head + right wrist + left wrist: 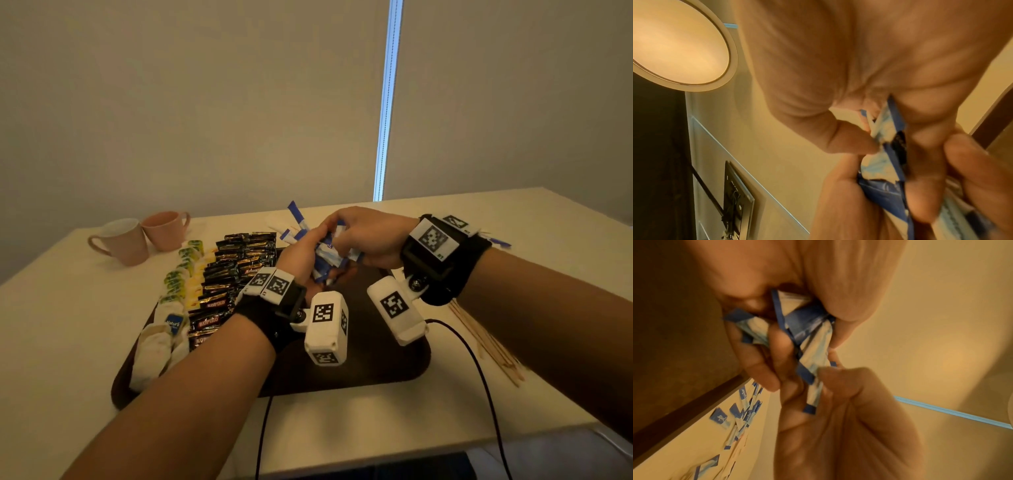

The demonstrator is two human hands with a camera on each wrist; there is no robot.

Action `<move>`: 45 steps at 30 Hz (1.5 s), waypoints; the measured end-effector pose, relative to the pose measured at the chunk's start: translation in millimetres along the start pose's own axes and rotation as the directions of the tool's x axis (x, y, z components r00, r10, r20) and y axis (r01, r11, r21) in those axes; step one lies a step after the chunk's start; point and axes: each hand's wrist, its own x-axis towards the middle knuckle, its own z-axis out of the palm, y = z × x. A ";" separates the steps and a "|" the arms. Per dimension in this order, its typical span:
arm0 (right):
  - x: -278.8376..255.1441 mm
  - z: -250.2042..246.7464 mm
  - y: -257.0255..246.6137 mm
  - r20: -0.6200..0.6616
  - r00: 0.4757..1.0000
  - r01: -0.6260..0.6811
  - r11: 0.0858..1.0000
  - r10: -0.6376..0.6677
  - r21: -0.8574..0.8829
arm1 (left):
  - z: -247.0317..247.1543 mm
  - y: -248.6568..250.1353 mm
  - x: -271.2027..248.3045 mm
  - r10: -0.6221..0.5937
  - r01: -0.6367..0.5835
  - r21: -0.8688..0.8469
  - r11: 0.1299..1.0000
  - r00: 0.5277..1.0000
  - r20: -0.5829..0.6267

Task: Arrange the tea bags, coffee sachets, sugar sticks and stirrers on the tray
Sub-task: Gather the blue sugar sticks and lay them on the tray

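Both hands meet above the far part of the dark brown tray (376, 370). My left hand (301, 253) grips a bunch of blue-and-white sugar sticks (325, 260); its fingers curl round the bundle (807, 340). My right hand (363, 236) pinches the same sugar sticks (885, 146) from the right. More sugar sticks (294, 219) lie loose on the table beyond the tray. Rows of black coffee sachets (233, 274) and tea bags (178, 284) fill the tray's left side. Wooden stirrers (489, 342) lie on the table right of the tray.
Two pink cups (140, 240) stand at the table's back left. A black cable (479, 377) runs from the wrist cameras over the table's front edge. The white table (548, 308) ends close in front. A loose heap of sugar sticks (742, 415) lies beside the tray edge.
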 end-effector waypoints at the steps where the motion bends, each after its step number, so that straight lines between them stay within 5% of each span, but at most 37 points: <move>1: -0.8 -0.2 1.0 -0.016 1.000 0.011 0.998 -0.012 -0.054 | -0.6 -0.2 0.3 0.000 0.000 0.003 1.000 1.000 0.001; 6: 2.9 0.6 6.5 -0.071 0.994 0.035 0.878 -0.078 -0.478 | 2.3 -2.7 3.1 0.014 -0.009 0.123 0.992 0.999 -0.036; 13: 6.6 1.8 12.4 -0.084 0.993 0.010 0.761 -0.084 -0.649 | 7.1 -13.8 10.9 0.033 -0.026 0.189 0.982 0.999 -0.033; 18: 8.7 -11.0 23.6 -0.173 0.975 0.006 0.794 -0.140 -0.608 | 9.2 -9.9 5.0 0.040 -0.032 0.269 0.963 0.999 -0.023; 24: 7.3 -21.3 32.5 -0.329 0.936 0.022 0.956 -0.123 -0.294 | 9.4 -6.4 7.9 0.051 -0.059 0.270 0.961 0.998 0.033; 34: 6.8 -31.6 36.1 -0.270 0.950 0.087 0.962 -0.159 -0.258 | 14.0 -5.6 4.2 0.087 -0.097 0.395 0.914 0.995 0.044; 45: 12.6 -44.0 27.3 -0.269 0.958 0.029 0.969 -0.097 -0.247 | 18.4 -8.7 -4.9 0.071 -0.176 0.416 0.892 0.964 0.254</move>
